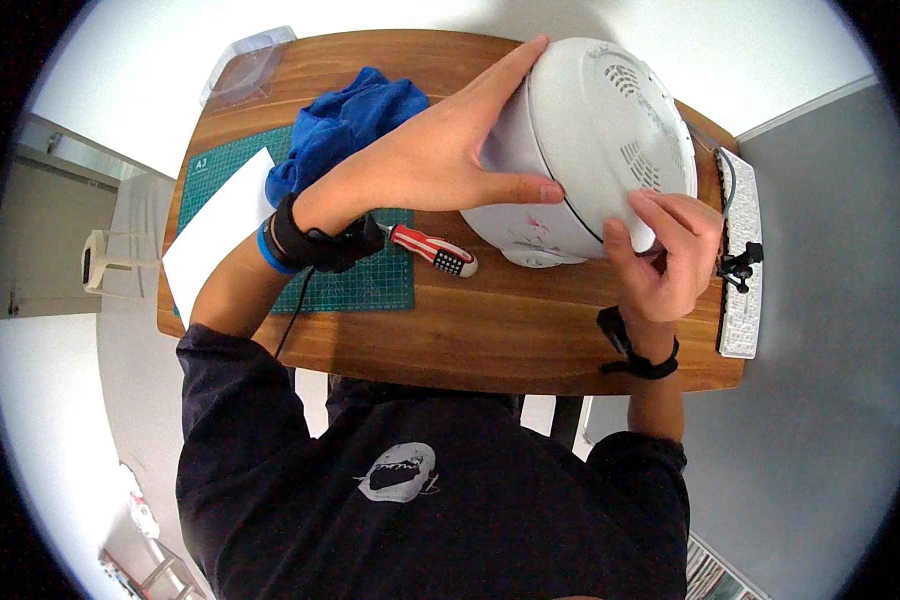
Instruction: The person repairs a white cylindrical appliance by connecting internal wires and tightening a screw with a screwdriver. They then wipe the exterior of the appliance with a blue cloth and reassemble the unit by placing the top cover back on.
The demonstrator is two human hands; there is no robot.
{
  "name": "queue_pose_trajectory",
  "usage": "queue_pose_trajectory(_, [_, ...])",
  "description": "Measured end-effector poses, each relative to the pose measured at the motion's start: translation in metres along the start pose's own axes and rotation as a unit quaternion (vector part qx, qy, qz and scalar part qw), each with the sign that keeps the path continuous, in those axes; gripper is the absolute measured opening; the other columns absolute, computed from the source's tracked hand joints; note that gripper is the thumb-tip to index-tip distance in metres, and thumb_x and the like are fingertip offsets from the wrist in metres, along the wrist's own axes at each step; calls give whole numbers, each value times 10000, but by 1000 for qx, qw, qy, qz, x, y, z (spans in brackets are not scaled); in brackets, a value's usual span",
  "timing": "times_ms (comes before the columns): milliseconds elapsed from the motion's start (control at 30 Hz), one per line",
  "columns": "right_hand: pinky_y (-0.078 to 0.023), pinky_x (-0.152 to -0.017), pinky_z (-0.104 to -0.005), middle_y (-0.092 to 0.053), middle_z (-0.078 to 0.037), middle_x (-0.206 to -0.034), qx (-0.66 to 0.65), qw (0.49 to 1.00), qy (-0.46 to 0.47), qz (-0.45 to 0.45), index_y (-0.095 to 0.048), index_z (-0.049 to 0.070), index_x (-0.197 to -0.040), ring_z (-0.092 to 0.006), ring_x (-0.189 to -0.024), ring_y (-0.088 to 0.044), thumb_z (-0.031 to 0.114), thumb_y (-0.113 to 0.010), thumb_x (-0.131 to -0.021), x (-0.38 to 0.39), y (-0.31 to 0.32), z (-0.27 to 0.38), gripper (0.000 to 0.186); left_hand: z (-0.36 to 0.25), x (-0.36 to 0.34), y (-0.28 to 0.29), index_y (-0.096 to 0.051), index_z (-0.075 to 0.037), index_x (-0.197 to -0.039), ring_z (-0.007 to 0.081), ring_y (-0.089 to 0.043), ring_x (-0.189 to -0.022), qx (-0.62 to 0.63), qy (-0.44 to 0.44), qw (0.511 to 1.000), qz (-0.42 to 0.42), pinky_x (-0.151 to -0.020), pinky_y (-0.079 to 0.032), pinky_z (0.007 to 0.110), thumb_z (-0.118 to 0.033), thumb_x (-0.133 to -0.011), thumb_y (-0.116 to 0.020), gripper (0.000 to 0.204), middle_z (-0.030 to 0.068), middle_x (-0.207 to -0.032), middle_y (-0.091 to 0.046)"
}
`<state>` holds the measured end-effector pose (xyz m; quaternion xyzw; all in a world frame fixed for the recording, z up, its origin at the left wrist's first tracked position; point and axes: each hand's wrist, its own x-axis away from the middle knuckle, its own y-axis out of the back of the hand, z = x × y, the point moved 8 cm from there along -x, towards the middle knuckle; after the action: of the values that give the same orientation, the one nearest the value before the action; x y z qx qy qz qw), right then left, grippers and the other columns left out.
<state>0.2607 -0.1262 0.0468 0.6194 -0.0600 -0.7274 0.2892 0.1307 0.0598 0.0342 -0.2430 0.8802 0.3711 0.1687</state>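
Observation:
A white rice cooker (610,140) lies tipped over at the far right of the wooden table, its vented grey-white base turned up and to the right. My left hand (460,150) is spread across its side, thumb by the seam of the base and fingers reaching to the far edge. At the near edge of that base, the fingers of my right hand (670,250) are bent and pinch at the rim; a small part there is hidden by them. Left of the cooker, a red and white screwdriver (435,250) rests partly on the green cutting mat (380,285), its tip end near my left wrist.
Behind my left forearm a blue cloth (345,120) is bunched up. White paper (215,240) covers part of the mat. A clear plastic tray (245,70) sits at the far left corner. Along the right edge are a white keyboard (740,320) and a small black clamp (740,268).

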Motion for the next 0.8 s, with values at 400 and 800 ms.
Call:
queue_pose_trajectory(400, [-521, -879, -381, -680, -69, -1129, -14, 995, 8, 100, -806, 112, -1293, -260, -1023, -616, 109, -931, -781, -19, -8, 9, 527, -5, 10, 9, -299, -173, -1731, 454, -341, -1606, -38, -66, 997, -14, -1285, -350, 514, -361, -857, -938, 1099, 300, -1759, -262])
queue_pose_trajectory(800, [-263, -1300, -605, -503, -193, -1616, -65, 973, 1, 221, -754, 217, -1406, -487, -1560, -343, 449, -834, -844, -39, -29, -33, 613, 15, 30, 33, -158, -81, -1689, 395, -181, -1656, 101, -30, 993, 55, -1337, -217, 558, -279, -904, -919, 1111, 268, -1780, -128])
